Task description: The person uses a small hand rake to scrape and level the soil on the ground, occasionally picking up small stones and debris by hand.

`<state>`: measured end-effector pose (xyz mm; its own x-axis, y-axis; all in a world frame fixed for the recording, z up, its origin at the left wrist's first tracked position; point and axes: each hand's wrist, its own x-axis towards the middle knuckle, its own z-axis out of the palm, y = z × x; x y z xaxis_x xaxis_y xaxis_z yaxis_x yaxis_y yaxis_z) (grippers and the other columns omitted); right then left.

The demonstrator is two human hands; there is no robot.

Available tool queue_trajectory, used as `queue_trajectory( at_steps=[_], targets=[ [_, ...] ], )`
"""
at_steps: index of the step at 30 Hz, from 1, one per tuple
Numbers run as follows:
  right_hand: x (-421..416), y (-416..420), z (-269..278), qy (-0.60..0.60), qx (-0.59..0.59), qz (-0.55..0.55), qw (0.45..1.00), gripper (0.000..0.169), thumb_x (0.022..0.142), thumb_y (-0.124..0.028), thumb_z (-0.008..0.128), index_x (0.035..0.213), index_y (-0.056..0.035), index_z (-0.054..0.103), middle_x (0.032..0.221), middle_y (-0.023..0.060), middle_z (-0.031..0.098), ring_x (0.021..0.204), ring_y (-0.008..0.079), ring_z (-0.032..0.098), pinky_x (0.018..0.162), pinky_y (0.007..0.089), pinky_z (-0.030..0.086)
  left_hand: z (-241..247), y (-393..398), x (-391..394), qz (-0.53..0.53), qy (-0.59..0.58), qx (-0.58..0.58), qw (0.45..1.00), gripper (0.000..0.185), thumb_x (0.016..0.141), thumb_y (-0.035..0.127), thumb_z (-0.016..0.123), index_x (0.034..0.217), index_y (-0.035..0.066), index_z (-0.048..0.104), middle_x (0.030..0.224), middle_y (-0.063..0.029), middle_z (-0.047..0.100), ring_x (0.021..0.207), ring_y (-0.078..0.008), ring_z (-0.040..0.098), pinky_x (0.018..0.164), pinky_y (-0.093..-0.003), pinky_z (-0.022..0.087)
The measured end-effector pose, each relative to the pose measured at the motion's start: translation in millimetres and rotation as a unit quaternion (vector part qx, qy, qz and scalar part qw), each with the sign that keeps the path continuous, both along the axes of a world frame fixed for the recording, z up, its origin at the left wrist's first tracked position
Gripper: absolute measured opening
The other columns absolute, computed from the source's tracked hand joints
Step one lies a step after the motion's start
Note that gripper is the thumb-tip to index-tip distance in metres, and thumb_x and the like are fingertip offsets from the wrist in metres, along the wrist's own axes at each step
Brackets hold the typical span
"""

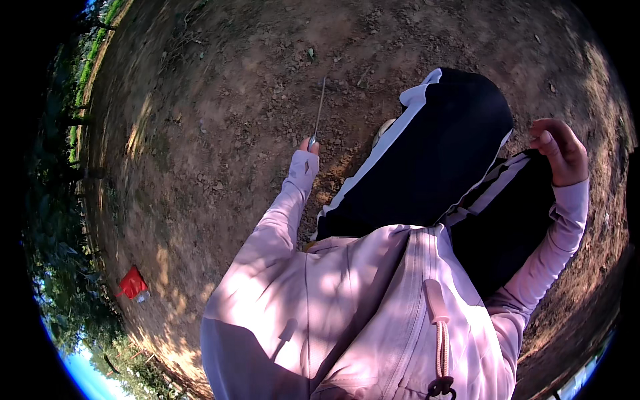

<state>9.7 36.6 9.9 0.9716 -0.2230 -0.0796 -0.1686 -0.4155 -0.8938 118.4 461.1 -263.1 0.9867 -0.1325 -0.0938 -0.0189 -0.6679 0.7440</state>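
My left hand [311, 146] grips a long, thin hand tool [320, 110] with a shiny metal part just past the fingers. Its narrow far end reaches out over the bare soil [250, 125], and whether the tip touches the ground cannot be told. My right hand [565, 152] hangs beside my right knee with the fingers loosely bent and nothing visible in them. Pink sleeves cover both arms down to the wrists. Dark trousers with a white side stripe [440, 160] cover my bent legs.
A red bag or packet [133, 283] lies on the ground to the left, with something clear beside it. Small clods, twigs and a green leaf [311, 53] dot the soil ahead. Trees [65, 250] line the left edge. Part of a shoe [382, 131] shows beside my left leg.
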Motion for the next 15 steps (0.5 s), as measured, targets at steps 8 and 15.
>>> queue_trajectory(
  at_steps=[8, 15],
  targets=[
    [8, 3, -4, -0.015, 0.009, 0.032, 0.999, 0.023, 0.080, -0.019, 0.051, 0.092, 0.0009, 0.051, 0.080, 0.0030, 0.053, 0.070, 0.0093, 0.049, 0.065, 0.0208, 0.040, -9, -26, 35, 0.007, -0.043, 0.052, 0.998, 0.028, 0.081, 0.024, 0.043, 0.102, 0.006, 0.046, 0.075, -0.0173, 0.055, 0.069, -0.0314, 0.054, 0.059, -0.0354, 0.041],
    [4, 6, 1, -0.002, -0.007, 0.004, 1.000, 0.024, 0.080, -0.020, 0.052, 0.092, 0.0014, 0.051, 0.082, 0.0040, 0.054, 0.071, 0.0098, 0.050, 0.066, 0.0207, 0.041, 7, -132, 44, -0.010, 0.050, -0.110, 0.993, 0.027, 0.082, 0.025, 0.042, 0.097, 0.004, 0.047, 0.077, -0.0182, 0.054, 0.073, -0.0347, 0.052, 0.062, -0.0363, 0.040]
  ],
)
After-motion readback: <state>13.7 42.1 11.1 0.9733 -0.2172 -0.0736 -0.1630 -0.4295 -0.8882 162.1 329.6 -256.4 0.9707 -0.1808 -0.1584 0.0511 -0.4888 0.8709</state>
